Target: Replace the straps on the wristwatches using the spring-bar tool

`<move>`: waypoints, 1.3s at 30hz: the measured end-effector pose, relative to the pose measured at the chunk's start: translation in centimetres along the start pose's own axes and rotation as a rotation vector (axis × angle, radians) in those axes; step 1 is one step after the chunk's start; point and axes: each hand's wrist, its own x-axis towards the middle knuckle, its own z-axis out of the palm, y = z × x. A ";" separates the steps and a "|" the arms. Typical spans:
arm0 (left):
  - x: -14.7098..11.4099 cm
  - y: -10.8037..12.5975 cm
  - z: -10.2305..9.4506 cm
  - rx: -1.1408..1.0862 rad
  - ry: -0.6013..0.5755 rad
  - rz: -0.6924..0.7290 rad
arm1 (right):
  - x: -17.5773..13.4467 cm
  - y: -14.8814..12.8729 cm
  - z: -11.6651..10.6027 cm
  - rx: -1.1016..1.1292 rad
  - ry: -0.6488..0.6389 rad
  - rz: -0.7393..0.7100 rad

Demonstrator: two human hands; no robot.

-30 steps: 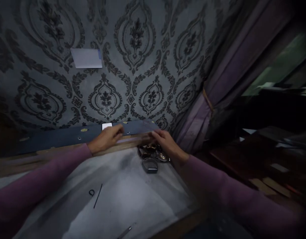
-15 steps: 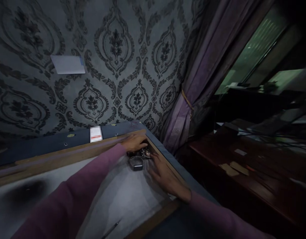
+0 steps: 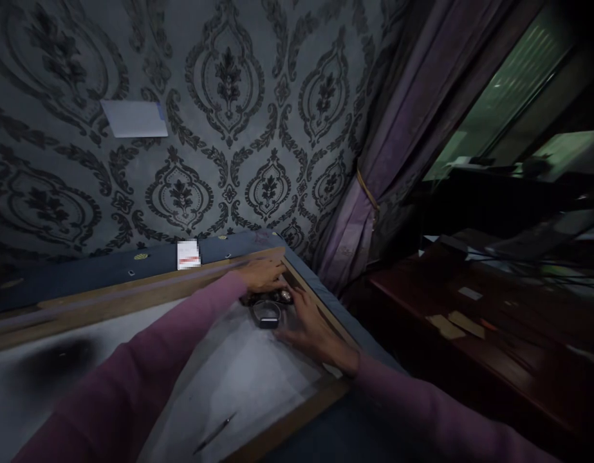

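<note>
Watches lay in worktop's far right corner | left hand above them, grip we couldn't tell | right hand beside, fingers spread | we judged light, cupped contact safest

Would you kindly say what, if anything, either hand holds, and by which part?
It cannot be told: the left hand and right hand are at the dark, shiny watch pile, finger contact unclear.
</note>
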 end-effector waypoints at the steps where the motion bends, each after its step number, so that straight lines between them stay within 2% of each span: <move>1: -0.1 0.0 0.1 0.003 -0.004 0.001 | 0.2 0.2 0.1 -0.042 -0.022 0.013; 8: -1.8 0.7 0.7 -0.025 -0.077 -0.060 | 2.4 0.2 1.0 -0.179 -0.057 0.042; 14: -4.6 -0.9 -0.2 -0.141 -0.199 -0.070 | 3.3 -0.8 0.7 -0.230 -0.056 0.001; 18: -6.0 -1.4 0.0 -0.197 -0.282 -0.091 | 3.5 -1.4 0.4 -0.252 -0.095 -0.003; 20: -6.6 -1.2 0.4 -0.179 -0.261 -0.086 | 3.6 -1.7 0.4 -0.250 -0.125 -0.005; 24: -8.3 -1.0 1.0 -0.177 -0.147 -0.070 | 4.2 -2.4 0.8 -0.222 -0.159 -0.047; 29: -11.1 -1.2 0.7 -0.149 -0.090 -0.149 | 5.6 -3.8 2.3 -0.157 -0.181 -0.159; 34: -15.5 -1.5 0.2 -0.105 -0.042 -0.245 | 7.7 -5.1 5.5 -0.071 -0.107 -0.285; 39: -21.7 -1.4 -0.4 -0.099 0.017 -0.396 | 10.1 -8.9 9.2 0.028 -0.221 -0.438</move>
